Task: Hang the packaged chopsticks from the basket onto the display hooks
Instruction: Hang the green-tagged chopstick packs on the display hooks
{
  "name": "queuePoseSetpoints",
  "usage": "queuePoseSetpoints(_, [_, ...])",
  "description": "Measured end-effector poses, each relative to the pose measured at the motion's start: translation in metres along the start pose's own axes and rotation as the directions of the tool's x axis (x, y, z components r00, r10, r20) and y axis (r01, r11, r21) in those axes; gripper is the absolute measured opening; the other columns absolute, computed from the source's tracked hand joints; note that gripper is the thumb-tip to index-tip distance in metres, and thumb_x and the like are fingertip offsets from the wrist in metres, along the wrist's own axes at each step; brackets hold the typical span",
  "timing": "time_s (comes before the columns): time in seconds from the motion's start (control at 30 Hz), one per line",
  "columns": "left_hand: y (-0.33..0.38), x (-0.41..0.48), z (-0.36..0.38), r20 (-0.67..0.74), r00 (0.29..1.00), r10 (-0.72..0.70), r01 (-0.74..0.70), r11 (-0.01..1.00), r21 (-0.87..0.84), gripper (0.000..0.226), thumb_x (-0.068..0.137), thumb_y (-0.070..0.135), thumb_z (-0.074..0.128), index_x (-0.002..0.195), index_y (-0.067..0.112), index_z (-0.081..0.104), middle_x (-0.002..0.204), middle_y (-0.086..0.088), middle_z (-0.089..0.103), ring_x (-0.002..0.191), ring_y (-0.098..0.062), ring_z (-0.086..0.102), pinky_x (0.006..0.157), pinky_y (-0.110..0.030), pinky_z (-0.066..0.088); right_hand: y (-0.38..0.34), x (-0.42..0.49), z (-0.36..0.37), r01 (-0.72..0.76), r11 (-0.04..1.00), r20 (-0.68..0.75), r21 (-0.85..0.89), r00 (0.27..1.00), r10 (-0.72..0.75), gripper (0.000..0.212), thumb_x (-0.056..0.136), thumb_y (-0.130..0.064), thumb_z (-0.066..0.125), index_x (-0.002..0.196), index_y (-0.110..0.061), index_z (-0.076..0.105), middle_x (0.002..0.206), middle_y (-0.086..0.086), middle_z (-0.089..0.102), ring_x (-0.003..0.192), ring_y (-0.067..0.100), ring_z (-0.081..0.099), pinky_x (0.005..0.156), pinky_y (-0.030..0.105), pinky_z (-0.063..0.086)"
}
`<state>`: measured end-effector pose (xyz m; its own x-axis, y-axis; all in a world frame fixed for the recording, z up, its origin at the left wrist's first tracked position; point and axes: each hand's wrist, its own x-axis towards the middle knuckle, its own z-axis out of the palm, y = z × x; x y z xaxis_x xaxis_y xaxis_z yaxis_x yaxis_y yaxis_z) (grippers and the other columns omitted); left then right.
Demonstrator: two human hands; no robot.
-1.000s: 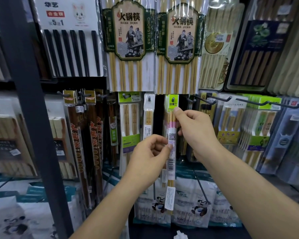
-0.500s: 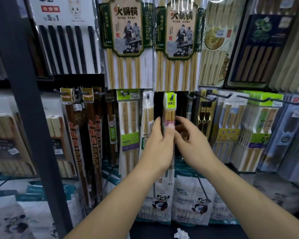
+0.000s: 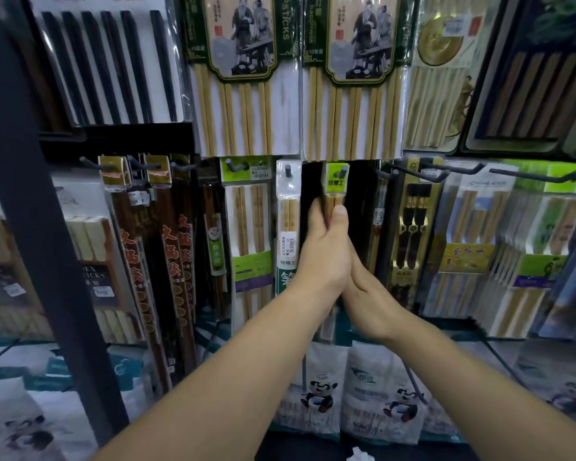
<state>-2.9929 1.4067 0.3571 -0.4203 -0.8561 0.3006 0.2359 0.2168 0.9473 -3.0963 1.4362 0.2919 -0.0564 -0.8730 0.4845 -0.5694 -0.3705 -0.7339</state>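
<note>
A narrow packaged chopsticks pack (image 3: 337, 177) with a green header card hangs at the middle of the display, its header hole on a display hook (image 3: 344, 168). My left hand (image 3: 320, 251) grips the pack just below the header, thumb on its front. My right hand (image 3: 369, 294) lies flat against the left hand from the right, fingers straight, with its fingertips hidden behind the left hand. The lower part of the pack is covered by both hands. No basket is in view.
Other chopstick packs hang close on both sides, a white one (image 3: 288, 221) directly left. Bare black hooks (image 3: 423, 173) jut out at the right. A dark shelf post (image 3: 30, 227) stands at the left. Panda-print bags (image 3: 316, 394) hang below.
The pack's header has gone up onto the hook. My left hand slid up to grip the pack under the header, and my right hand dropped lower, against the left hand. The camera moved closer.
</note>
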Motion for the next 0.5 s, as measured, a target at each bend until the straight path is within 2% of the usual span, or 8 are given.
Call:
queuePoseSetpoints(0.1, [-0.004, 0.013, 0.004, -0.035, 0.999, -0.018, 0.019, 1.0, 0.007, 0.056, 0.108, 0.048, 0.039, 0.161, 0.035, 0.024, 0.161, 0.007, 0.039, 0.148, -0.015, 0.034, 0.119, -0.034, 0.026, 0.01, 0.01, -0.001, 0.0, 0.999, -0.003, -0.036, 1.0, 0.0, 0.078, 0.098, -0.073, 0.033, 0.16, -0.043, -0.005, 0.169, -0.021, 0.0, 0.152, -0.007, 0.003, 0.127, 0.037, 0.011])
queuePoseSetpoints(0.2, [-0.007, 0.023, 0.007, -0.045, 0.997, -0.06, 0.06, 0.998, 0.002, 0.058, 0.107, 0.049, 0.039, 0.161, 0.032, 0.024, 0.162, 0.002, 0.038, 0.149, -0.018, 0.034, 0.124, -0.043, 0.025, 0.017, 0.019, -0.003, -0.021, 0.999, -0.004, -0.043, 1.0, 0.021, 0.087, 0.095, -0.078, 0.033, 0.162, -0.035, -0.002, 0.171, -0.013, 0.004, 0.154, 0.0, 0.005, 0.128, 0.045, 0.014])
queuePoseSetpoints(0.33, [-0.007, 0.025, 0.006, -0.04, 0.997, -0.073, 0.073, 0.997, 0.002, 0.059, 0.108, 0.046, 0.039, 0.162, 0.03, 0.022, 0.163, 0.001, 0.036, 0.15, -0.019, 0.033, 0.121, -0.037, 0.025, 0.017, 0.02, -0.005, -0.04, 0.999, 0.012, -0.019, 0.999, 0.041, 0.086, 0.094, -0.079, 0.034, 0.162, -0.039, -0.001, 0.17, -0.016, 0.006, 0.154, -0.002, 0.007, 0.128, 0.044, 0.015])
queuePoseSetpoints(0.4, [-0.009, 0.018, 0.005, -0.024, 0.998, -0.066, 0.067, 0.998, 0.011, 0.061, 0.109, 0.043, 0.039, 0.164, 0.031, 0.014, 0.167, 0.002, 0.029, 0.153, -0.018, 0.026, 0.122, -0.036, 0.021, 0.017, 0.011, -0.006, -0.066, 0.998, 0.008, -0.006, 0.998, 0.066, 0.085, 0.093, -0.08, 0.035, 0.161, -0.042, -0.001, 0.169, -0.02, 0.006, 0.153, -0.004, 0.008, 0.127, 0.041, 0.016])
queuePoseSetpoints(0.5, [-0.019, -0.008, 0.0, 0.02, 0.997, -0.076, 0.071, 0.981, 0.179, 0.072, 0.108, 0.049, 0.038, 0.162, 0.035, -0.008, 0.173, 0.006, 0.001, 0.158, -0.016, 0.005, 0.128, -0.045, 0.01, 0.016, -0.017, -0.003, -0.163, 0.984, -0.018, 0.068, 0.986, 0.165, 0.08, 0.091, -0.08, 0.04, 0.158, -0.051, 0.008, 0.165, -0.025, 0.019, 0.148, -0.007, 0.024, 0.124, 0.038, 0.026])
